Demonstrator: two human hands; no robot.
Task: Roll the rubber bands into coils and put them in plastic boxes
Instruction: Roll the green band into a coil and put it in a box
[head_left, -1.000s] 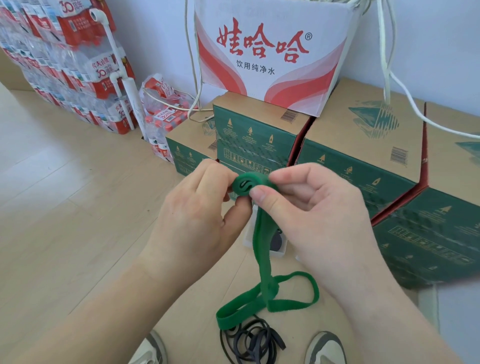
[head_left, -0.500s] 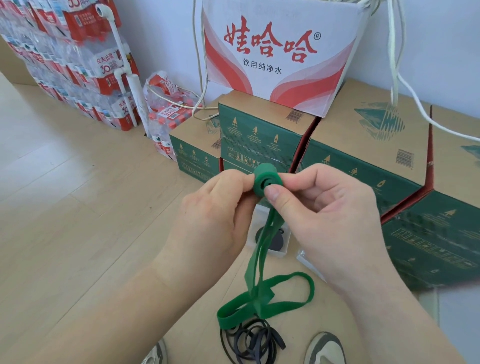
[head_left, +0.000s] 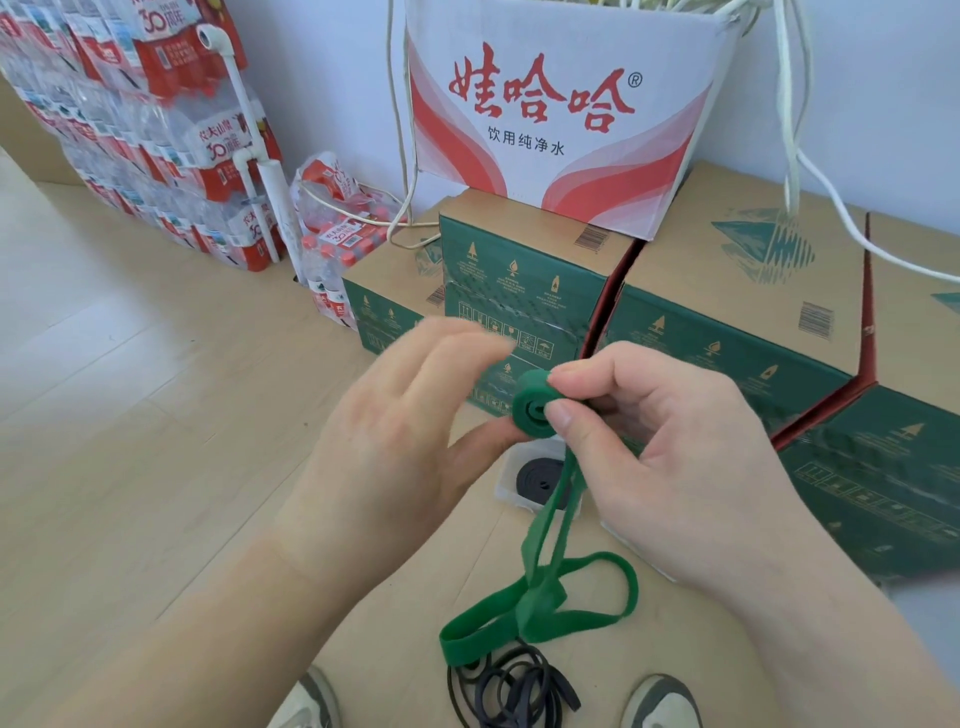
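Note:
A green rubber band (head_left: 535, 405) is partly rolled into a tight coil, pinched between the thumb and forefinger of my right hand (head_left: 675, 462). Its loose tail (head_left: 540, 603) hangs down in loops to the floor. My left hand (head_left: 400, 441) is blurred, its fingers spread, with only the thumb touching the coil from below. Behind the hands a clear plastic box (head_left: 506, 480) on the floor holds a black coiled band (head_left: 537, 478). A heap of loose black bands (head_left: 514, 691) lies between my shoes.
Green and brown cartons (head_left: 727, 312) stand close on the right and behind the box, with a white and red carton (head_left: 550, 104) on top. Packs of water bottles (head_left: 156, 130) are stacked at the left wall. White cables (head_left: 795, 130) hang down. Light wooden floor (head_left: 130, 415) spreads left.
The green coil has grown thicker as more band was wound on. My left fingers have lifted off the coil and spread open, leaving only the thumb against it.

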